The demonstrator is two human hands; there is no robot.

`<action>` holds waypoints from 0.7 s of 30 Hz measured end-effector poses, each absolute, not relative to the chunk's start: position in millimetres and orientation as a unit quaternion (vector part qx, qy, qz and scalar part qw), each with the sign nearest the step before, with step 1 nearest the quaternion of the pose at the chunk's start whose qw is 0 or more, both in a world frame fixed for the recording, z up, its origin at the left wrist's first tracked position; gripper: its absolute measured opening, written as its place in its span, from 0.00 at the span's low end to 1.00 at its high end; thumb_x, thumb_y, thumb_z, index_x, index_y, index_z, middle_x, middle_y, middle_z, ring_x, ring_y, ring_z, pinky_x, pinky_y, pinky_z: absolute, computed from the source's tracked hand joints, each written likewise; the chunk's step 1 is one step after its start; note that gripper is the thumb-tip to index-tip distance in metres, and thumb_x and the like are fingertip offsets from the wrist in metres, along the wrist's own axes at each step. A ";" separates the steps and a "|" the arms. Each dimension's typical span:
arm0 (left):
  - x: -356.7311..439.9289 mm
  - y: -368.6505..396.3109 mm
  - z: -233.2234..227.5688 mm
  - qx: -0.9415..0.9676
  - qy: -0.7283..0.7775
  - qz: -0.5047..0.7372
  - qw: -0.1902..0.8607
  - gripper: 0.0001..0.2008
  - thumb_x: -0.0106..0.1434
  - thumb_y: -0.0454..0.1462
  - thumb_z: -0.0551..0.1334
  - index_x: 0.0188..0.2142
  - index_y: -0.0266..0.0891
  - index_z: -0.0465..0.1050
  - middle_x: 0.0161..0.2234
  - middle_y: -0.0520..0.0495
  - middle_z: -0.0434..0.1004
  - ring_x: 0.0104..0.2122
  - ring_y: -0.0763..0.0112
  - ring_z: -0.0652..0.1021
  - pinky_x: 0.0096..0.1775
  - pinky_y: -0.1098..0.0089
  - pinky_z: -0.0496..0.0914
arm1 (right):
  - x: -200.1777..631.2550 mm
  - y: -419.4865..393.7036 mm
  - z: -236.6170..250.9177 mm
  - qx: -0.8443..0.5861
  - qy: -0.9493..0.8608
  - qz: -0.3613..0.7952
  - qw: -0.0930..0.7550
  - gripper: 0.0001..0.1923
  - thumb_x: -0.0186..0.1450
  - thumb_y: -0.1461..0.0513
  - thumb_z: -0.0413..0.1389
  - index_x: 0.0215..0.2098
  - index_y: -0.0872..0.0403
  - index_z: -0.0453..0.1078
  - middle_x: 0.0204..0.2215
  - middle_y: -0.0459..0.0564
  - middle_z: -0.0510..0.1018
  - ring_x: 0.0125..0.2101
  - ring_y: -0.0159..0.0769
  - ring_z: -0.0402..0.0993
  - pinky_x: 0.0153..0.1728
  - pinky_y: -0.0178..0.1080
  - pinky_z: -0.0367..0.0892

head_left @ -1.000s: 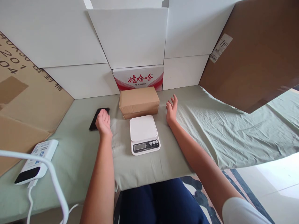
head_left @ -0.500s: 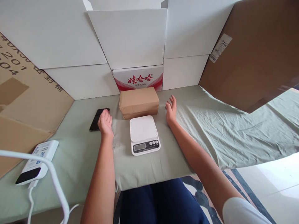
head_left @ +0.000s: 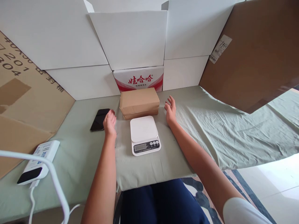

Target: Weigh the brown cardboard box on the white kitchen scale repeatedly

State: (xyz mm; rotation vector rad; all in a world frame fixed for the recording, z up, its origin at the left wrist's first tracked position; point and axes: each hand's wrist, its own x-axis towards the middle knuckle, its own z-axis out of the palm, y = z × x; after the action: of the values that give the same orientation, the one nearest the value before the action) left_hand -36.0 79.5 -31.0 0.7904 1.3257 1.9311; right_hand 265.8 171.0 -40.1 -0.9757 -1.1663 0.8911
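A brown cardboard parcel (head_left: 139, 102) lies on the green cloth, just behind a white kitchen scale (head_left: 144, 134) with a small display and buttons. My left hand (head_left: 110, 123) hovers to the parcel's left, fingers apart, empty, beside a black phone (head_left: 100, 123). My right hand (head_left: 171, 110) is open just right of the parcel, close to its end and holding nothing. Both hands flank the parcel without clearly touching it.
White boxes (head_left: 130, 37) and a red-printed box (head_left: 139, 78) form a wall behind. Brown cardboard sheets lean at left (head_left: 25, 102) and right (head_left: 254, 53). A white power bank (head_left: 38, 161) with a white cable (head_left: 56, 183) lies at front left. The cloth (head_left: 221, 124) is rumpled on the right.
My left hand has moved right, off the phone and toward the parcel. My right hand has edged slightly left toward the parcel.
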 end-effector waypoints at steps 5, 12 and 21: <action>-37.1 80.8 -36.2 0.321 0.516 0.723 0.327 0.31 0.61 0.56 0.60 0.58 0.42 0.74 0.66 0.35 0.67 0.66 0.58 0.68 0.64 0.60 0.62 | 266.5 170.7 -41.7 -0.422 -0.529 0.388 0.626 0.33 0.66 0.46 0.52 0.68 0.41 0.55 0.70 0.52 0.59 0.66 0.50 0.64 0.64 0.58 0.62; -35.9 81.6 -40.6 0.347 0.515 0.713 0.325 0.32 0.62 0.58 0.60 0.59 0.44 0.74 0.66 0.35 0.67 0.66 0.56 0.67 0.64 0.57 0.61 | 266.6 171.6 -42.6 -0.414 -0.539 0.396 0.618 0.34 0.66 0.44 0.51 0.67 0.40 0.55 0.71 0.51 0.58 0.66 0.50 0.63 0.64 0.61 0.61; -22.8 82.7 -45.5 0.380 0.513 0.680 0.360 0.35 0.61 0.59 0.61 0.60 0.40 0.73 0.67 0.35 0.66 0.66 0.53 0.67 0.65 0.56 0.60 | 253.9 160.4 -35.6 -0.352 -0.596 0.436 0.575 0.39 0.66 0.41 0.52 0.71 0.43 0.52 0.72 0.51 0.58 0.70 0.50 0.57 0.67 0.59 0.58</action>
State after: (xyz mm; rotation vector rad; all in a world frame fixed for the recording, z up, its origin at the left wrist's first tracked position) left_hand -22.8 82.7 -45.5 0.9791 1.3220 1.7532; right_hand 253.9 160.4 -35.6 -0.8254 -1.3948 1.0214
